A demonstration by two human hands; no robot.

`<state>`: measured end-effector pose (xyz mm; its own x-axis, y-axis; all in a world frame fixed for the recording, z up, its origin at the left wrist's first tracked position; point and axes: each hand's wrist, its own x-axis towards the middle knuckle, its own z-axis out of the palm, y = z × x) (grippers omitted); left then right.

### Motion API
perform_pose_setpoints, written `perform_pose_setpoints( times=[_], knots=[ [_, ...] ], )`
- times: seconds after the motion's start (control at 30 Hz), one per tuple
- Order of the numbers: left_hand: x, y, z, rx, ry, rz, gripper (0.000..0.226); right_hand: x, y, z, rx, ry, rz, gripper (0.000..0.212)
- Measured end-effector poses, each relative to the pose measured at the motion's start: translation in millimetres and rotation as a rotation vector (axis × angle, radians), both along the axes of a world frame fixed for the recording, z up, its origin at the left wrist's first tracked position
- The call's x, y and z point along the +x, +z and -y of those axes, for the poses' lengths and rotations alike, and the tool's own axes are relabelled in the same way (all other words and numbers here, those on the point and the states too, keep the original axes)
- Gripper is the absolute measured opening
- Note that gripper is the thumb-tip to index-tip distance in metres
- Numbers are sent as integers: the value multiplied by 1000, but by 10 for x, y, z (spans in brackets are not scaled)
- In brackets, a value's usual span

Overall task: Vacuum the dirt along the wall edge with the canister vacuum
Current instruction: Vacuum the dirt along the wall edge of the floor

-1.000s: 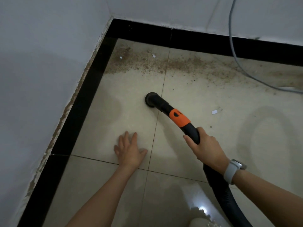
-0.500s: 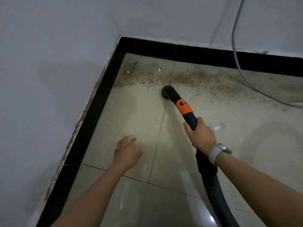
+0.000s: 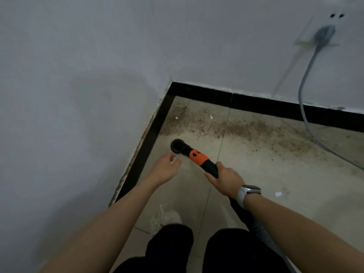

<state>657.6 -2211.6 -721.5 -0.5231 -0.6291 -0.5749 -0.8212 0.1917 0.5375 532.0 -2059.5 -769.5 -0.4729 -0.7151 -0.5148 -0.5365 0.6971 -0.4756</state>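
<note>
At frame centre, the right hand [image 3: 226, 180] grips a black-and-orange vacuum nozzle [image 3: 189, 152] just below the dirt [image 3: 226, 127]; the left hand [image 3: 166, 168] hovers beside it, fingers loosely curled, holding nothing.

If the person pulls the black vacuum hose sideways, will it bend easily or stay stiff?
The ribbed hose probably flexes easily: it curves down behind the right hand. The nozzle with its orange collar looks like rigid plastic and should stay straight. It seems light, since one hand holds it.

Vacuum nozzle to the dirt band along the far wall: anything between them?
Head view: only a short strip of bare tile separates the nozzle from the near edge of the dirt band; no object lies there.
</note>
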Motion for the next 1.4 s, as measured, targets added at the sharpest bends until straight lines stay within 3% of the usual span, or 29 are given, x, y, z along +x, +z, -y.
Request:
perform_pose_setpoints(
  times=[0.2,0.3,0.47,0.8,1.27,1.4],
  knots=[
    [-379,-508,289,503,539,-75,56,53,-252,213,41,107,-48,38],
    [-590,-672,295,612,690,-92,70,42,-303,253,73,130,-38,38],
    [-816,-825,298,428,742,-77,82,-41,-315,377,46,134,-14,40],
    [-926,-1141,271,220,852,-309,63,-301,-619,497,-62,214,-54,38],
    [-1198,-1161,559,167,679,-267,73,-219,-754,697,-178,-67,-68,30],
    [-1264,-1138,616,208,589,-292,91,-267,-765,808,-179,-96,-100,32]
  ],
)
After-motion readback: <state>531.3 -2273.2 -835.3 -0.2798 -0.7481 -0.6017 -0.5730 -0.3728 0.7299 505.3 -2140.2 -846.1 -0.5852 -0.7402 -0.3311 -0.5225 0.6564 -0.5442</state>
